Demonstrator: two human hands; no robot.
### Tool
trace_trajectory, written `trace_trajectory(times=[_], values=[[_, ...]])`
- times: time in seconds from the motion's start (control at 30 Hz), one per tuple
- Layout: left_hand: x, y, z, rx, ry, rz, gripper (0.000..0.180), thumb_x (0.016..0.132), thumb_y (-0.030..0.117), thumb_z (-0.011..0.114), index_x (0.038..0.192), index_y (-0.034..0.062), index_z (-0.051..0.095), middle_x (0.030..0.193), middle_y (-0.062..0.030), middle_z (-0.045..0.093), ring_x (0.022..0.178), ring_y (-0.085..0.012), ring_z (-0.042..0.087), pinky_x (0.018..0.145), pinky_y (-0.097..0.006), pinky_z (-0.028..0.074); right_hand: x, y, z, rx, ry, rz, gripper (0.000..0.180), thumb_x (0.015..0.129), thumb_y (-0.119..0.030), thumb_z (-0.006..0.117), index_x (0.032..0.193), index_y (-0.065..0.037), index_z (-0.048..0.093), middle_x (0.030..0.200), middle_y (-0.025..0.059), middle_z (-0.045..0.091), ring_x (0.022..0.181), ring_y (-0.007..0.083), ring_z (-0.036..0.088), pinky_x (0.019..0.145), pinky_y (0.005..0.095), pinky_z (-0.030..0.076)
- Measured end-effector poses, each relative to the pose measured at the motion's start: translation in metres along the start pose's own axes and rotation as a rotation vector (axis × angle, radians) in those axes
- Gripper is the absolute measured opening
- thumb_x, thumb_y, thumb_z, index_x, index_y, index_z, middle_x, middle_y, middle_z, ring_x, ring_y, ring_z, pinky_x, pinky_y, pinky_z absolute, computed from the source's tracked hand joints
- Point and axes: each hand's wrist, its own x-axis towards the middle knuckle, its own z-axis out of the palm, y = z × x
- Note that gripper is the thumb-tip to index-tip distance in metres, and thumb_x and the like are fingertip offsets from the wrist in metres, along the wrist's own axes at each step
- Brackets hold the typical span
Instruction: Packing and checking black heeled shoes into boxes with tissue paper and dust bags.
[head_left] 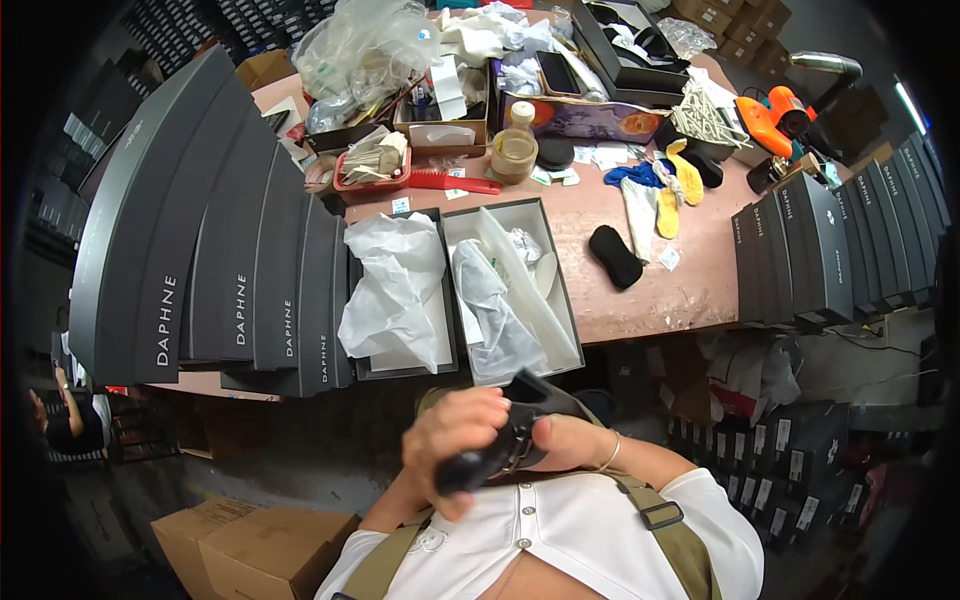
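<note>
Close to my chest, beyond the table's front edge, I hold a black shoe (475,466) with a buckled strap. My right hand (572,442), with a bracelet at the wrist, grips it from the right. Over its left side curl the fingers of my left hand (447,432), slightly blurred. An open shoebox (572,335) lies just ahead on the table, holding white tissue, a translucent wrapping and a pale insole-shaped piece. To its left is a second open box (449,340) with crumpled white paper (393,285) in it.
Tall rows of dark shoeboxes (215,250) stand at left, and more boxes (800,250) at right. A black pad (614,257), cloths (680,180), a glue jar (514,155) and a red-handled brush (450,182) lie on the pink table (690,290). A carton (260,550) sits lower left.
</note>
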Motion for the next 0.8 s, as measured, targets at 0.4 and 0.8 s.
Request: trace_trajectory(times=[0.4,0.8], values=[[-0.02,-0.107,-0.056,-0.936,0.187,-1.181,0.062,0.095,0.052,0.042,0.125,-0.0022,0.048,0.113,-0.0231,0.062,0.101,-0.0372,0.064,0.086,-0.047,0.054,0.03,-0.059,-0.18,-2.251,0.721,0.151,0.026,0.08,-0.015,0.059,0.103,-0.014,0.071,0.146,0.0146,0.039,0.14,0.0409,0.023,0.11,0.0628,0.018],[-0.07,-0.067,-0.012,-1.17,0.609,-1.167,0.063,0.1,0.05,0.03,0.139,0.0009,0.039,0.131,-0.018,0.053,0.122,-0.0304,0.052,0.106,-0.045,0.039,0.007,-0.064,-0.023,-1.392,0.007,-0.254,0.023,0.071,0.0,0.067,0.094,-0.003,0.065,0.117,0.0168,0.055,0.098,0.0323,0.06,0.084,0.0355,0.05]])
